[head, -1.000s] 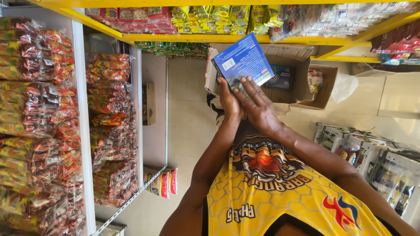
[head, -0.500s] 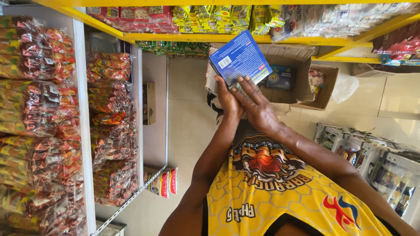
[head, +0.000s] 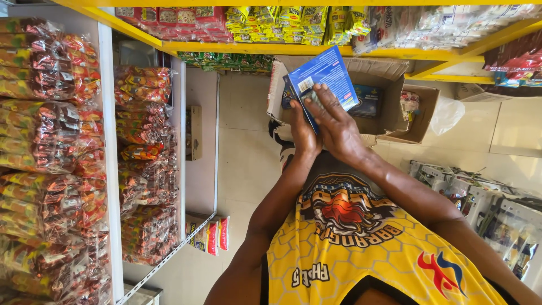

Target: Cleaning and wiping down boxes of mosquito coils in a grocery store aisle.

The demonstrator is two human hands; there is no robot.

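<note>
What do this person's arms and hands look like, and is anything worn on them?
Both arms are bare along all that shows. The left hand and right hand wear no gloves; no rings, watch or bracelets are visible. The only clothing in view is a yellow jersey with a honeycomb pattern and colourful printed graphics.

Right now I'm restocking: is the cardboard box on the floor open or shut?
Open: the cardboard box has its flaps spread, and blue packs show inside.

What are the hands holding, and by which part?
A flat blue box, pressed between both hands at its lower end: left hand underneath, right hand fingers across its face.
</note>
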